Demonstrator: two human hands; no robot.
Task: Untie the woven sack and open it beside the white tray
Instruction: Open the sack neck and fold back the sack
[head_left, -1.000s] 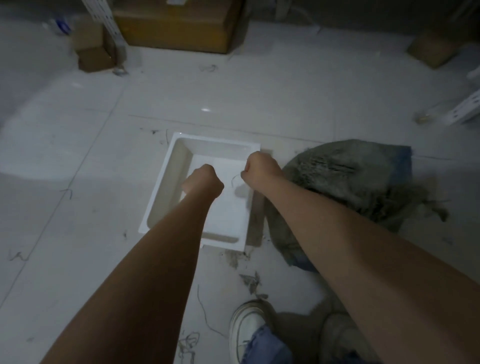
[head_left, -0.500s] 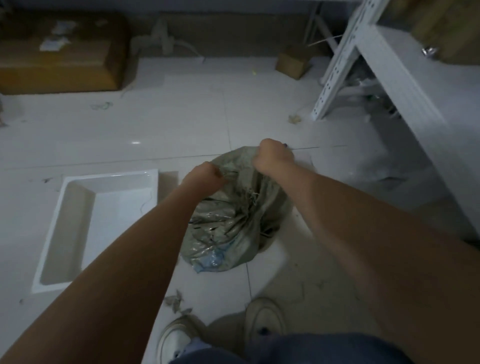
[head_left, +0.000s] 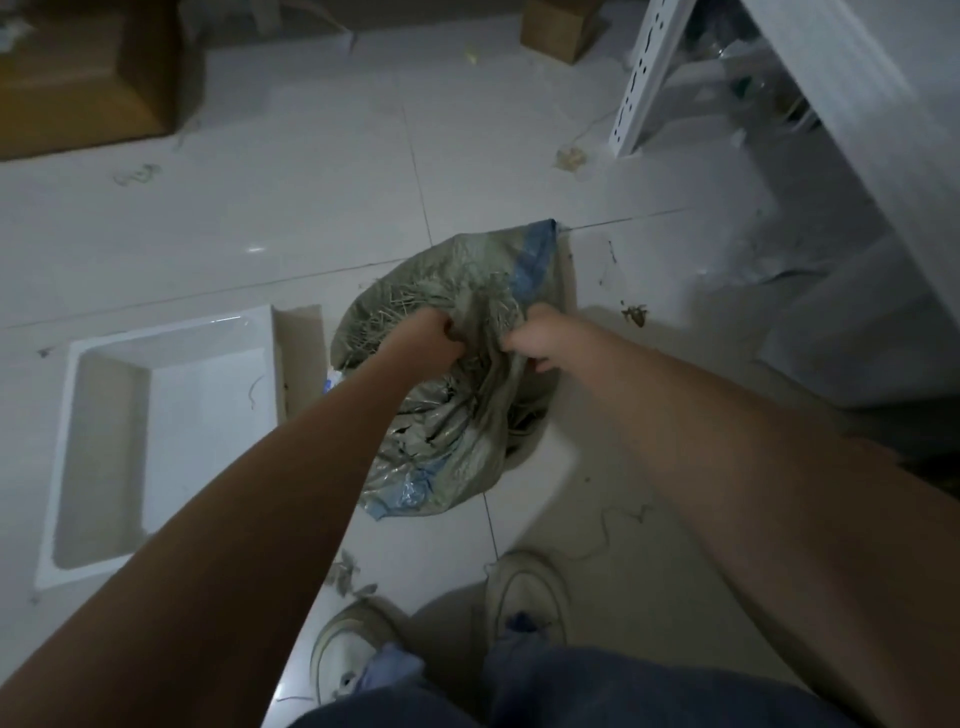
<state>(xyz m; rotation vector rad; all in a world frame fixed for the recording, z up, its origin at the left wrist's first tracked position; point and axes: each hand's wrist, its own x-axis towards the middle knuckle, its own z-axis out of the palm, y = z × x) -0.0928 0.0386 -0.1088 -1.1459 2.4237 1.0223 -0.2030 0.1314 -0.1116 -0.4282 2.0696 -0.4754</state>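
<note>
A grey-green woven sack (head_left: 447, 447) with blue stripes and frayed threads sits on the white tiled floor, just right of the white tray (head_left: 93, 457). My left hand (head_left: 431, 340) is clenched on the bunched top of the sack. My right hand (head_left: 537, 338) grips the gathered fabric right beside it. The two fists are close together over the sack's mouth, which is crumpled; what is inside is hidden. The tray is rectangular and holds only a thin thread.
My two shoes (head_left: 524, 592) stand on the floor just below the sack. A white perforated metal shelf frame (head_left: 644, 78) and its shelf rise at the right. Cardboard boxes (head_left: 88, 78) sit at the far left and top. Fibre scraps litter the tiles.
One second ago both fists were over the tray holding a thin thread. They have moved right onto the sack's top and now grip it closer together; the view has swung right and down.
</note>
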